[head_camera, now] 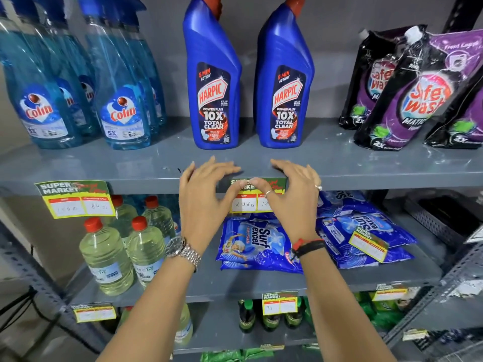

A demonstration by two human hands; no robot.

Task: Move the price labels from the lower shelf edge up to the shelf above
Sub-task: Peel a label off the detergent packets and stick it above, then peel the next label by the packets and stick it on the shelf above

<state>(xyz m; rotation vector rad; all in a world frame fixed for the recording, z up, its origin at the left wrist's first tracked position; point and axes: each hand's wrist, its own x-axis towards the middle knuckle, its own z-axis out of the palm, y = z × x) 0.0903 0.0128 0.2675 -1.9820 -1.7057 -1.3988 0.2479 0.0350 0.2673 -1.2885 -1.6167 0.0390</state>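
A price label (254,198) is being pressed against the front edge of the upper shelf (366,176), below the two Harpic bottles (213,79); much of it is being covered by both hands, so that only part of its green header and one handwritten figure are being shown. The left hand (202,199) is being held with fingers spread over the shelf lip and thumb on the label's top; it is not closed around anything. The right hand (292,197) is being held likewise, open and curved, thumb meeting the label; whether the label is being pinched or merely pushed cannot be told. A second label (74,198) is being displayed on the same edge at the left, its figures faint. A loose label (368,245) is being carried on the Surf Excel packets (360,228), its writing illegible. Further labels (279,304) are being shown on the lower shelf edge (209,296), too small to be read. The Colin sprays (122,100) are being cut off at the top.
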